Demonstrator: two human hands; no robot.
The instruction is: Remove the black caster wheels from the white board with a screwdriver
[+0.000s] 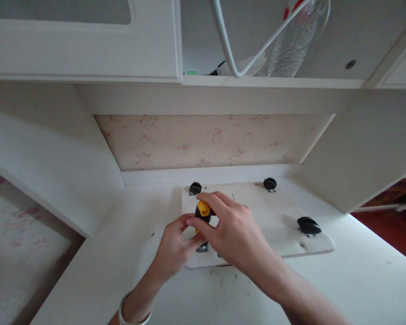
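A screwdriver (pixel 203 211) with a yellow and black handle stands nearly upright over the near left corner of a white board (pixel 253 221). My right hand (pixel 235 228) is closed around the top of the handle, thumb on the near side. Lower down, the fingers of my left hand (pixel 174 248) pinch around the screwdriver; its tip is hidden. Just beneath them a metal mounting plate (pixel 202 248) with a dark part shows on the board. Black caster wheels sit at the other corners: far left (pixel 195 188), far right (pixel 269 184) and near right (pixel 309 225).
The board lies on a white desk top (pixel 149 280) with dark crumbs (pixel 228 282) near its front. White side panels flank the desk. Overhead, an open shelf (pixel 274 82) holds a plastic bottle (pixel 287 52), and a white cable (pixel 228 49) hangs down in front.
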